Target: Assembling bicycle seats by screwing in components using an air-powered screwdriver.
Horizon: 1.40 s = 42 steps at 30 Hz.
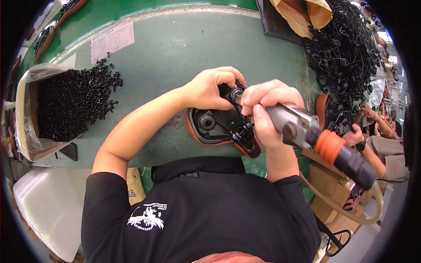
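Note:
A bicycle saddle [222, 130] lies upside down on the green bench in front of me, its black underside up and a brown edge showing. My left hand [212, 90] is curled over its far end, thumb and fingers closed around a black round fitting [233, 94]. In my right hand [274, 103] is a grey pneumatic screwdriver [293, 125] with an orange collar, fingers wrapped round its front. Its tip points left at that fitting; my fingers partly hide the contact, so I cannot tell if it touches a screw.
Black screws [74, 101] spill from a plastic-lined box [23, 114] at left. Black wire parts [344, 48] are heaped at far right, near a brown paper bag [302, 15]. Another saddle [323, 111] stands right, beside a co-worker's hand [354, 135]. An air hose [342, 215] loops below the tool.

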### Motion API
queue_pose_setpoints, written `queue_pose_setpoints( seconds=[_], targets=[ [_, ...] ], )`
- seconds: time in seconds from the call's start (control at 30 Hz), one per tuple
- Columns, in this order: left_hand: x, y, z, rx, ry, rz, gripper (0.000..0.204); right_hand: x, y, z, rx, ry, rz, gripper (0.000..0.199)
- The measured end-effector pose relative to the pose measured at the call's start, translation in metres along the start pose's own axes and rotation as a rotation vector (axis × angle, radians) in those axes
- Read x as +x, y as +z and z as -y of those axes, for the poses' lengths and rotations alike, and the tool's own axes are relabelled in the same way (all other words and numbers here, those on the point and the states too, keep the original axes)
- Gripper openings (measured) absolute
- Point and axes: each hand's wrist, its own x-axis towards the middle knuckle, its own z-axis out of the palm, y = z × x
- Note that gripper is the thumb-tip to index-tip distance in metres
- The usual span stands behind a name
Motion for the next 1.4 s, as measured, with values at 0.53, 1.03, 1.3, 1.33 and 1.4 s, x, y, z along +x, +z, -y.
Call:
queue_pose_setpoints(
  seconds=[0.53, 1.03, 1.3, 1.33, 1.4],
  targets=[
    [-0.012, -0.047, -0.022, 0.331, -0.062, -0.166, 0.046, -0.053, -0.050, 0.043, 0.238, -0.057, -0.415, 0.033],
    [-0.157, -0.219, -0.028, 0.655, -0.569, -0.508, 0.019, -0.190, -0.235, 0.000, -0.321, 0.638, -1.137, 0.017],
    [-0.210, -0.150, -0.041, 1.081, -0.731, -0.339, 0.013, -0.124, -0.117, 0.018, -0.120, 0.744, -0.548, 0.025],
    [-0.211, -0.146, -0.038, 1.112, -0.697, -0.381, 0.011, -0.120, -0.101, 0.016, -0.091, 0.757, -0.498, 0.025],
    [-0.213, -0.140, -0.032, 1.154, -0.626, -0.445, 0.011, -0.114, -0.072, 0.019, -0.062, 0.791, -0.341, 0.023]
  ],
)
